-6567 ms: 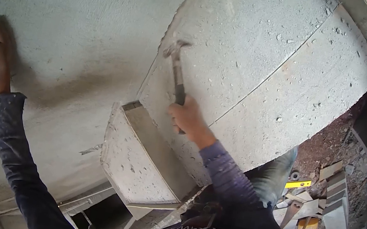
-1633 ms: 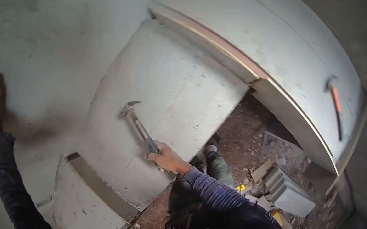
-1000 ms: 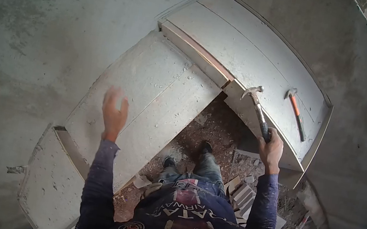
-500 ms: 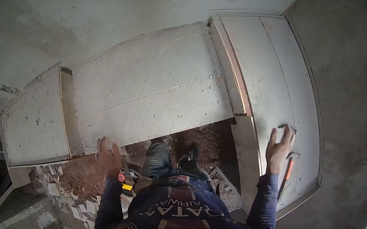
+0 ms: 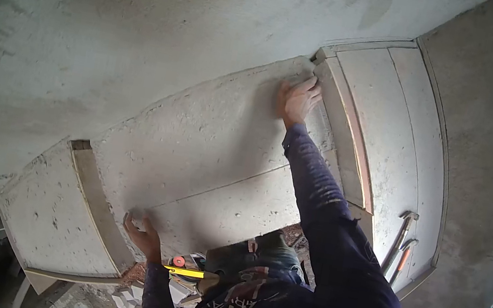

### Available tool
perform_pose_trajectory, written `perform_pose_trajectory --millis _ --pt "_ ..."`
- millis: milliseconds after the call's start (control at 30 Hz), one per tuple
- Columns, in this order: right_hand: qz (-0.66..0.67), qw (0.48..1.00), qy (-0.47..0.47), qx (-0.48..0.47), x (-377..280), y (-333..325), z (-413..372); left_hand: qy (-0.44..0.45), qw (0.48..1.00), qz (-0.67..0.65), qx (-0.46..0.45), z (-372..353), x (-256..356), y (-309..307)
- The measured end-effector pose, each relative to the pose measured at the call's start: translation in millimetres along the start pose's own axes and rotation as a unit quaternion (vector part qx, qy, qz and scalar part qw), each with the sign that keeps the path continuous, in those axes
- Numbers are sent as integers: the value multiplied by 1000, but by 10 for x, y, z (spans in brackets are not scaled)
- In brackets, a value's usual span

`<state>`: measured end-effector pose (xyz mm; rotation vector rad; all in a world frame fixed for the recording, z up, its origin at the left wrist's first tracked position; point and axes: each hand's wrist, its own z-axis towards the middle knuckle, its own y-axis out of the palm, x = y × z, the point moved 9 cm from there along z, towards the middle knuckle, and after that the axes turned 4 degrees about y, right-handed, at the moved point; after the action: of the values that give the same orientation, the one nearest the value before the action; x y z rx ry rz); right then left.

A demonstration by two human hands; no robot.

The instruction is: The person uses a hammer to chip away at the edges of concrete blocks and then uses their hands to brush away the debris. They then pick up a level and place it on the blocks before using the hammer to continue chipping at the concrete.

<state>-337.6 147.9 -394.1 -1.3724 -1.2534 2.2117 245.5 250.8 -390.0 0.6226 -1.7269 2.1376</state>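
A wide pale panel (image 5: 221, 150), speckled and crossed by a long seam, spans the middle of the head view. At its upper right end is my right hand (image 5: 299, 99), fingers spread and bent, fingertips close to the upright side board (image 5: 343, 141). My left hand (image 5: 143, 238) is at the panel's lower left end, thumb and fingers apart, near the left upright strip (image 5: 98, 201). Neither hand holds anything that shows. Two hammers lie on the right-hand ledge: one with a dark handle (image 5: 398, 239), one with an orange grip (image 5: 402, 261).
A lower pale panel (image 5: 62, 221) lies to the left. Beneath my left forearm are broken white pieces (image 5: 128, 298) and a yellow tool (image 5: 184, 271) beside a red round part. Rough plaster walls rise behind the panel (image 5: 116, 34) and at the right (image 5: 486, 161).
My right hand has swung left and far up, from over the right ledge to the panel's upper end, uncovering the dark-handled hammer. The camera view has shifted and my body leans further forward.
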Motion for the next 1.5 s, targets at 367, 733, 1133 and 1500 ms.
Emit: perform_pose_trajectory --millis 367,733,1133,1500 --pt "81 992 86 50 204 180 155 -11 999 -11 -39 571 -300 280" --pt "64 998 -13 16 -62 319 409 66 997 32 18 1034 -148 115" --pt "34 997 -37 63 -47 235 387 -51 977 177 108 1568 -507 449" --pt "-2 999 -36 2 -143 423 124 -62 982 103 145 1541 -20 578"
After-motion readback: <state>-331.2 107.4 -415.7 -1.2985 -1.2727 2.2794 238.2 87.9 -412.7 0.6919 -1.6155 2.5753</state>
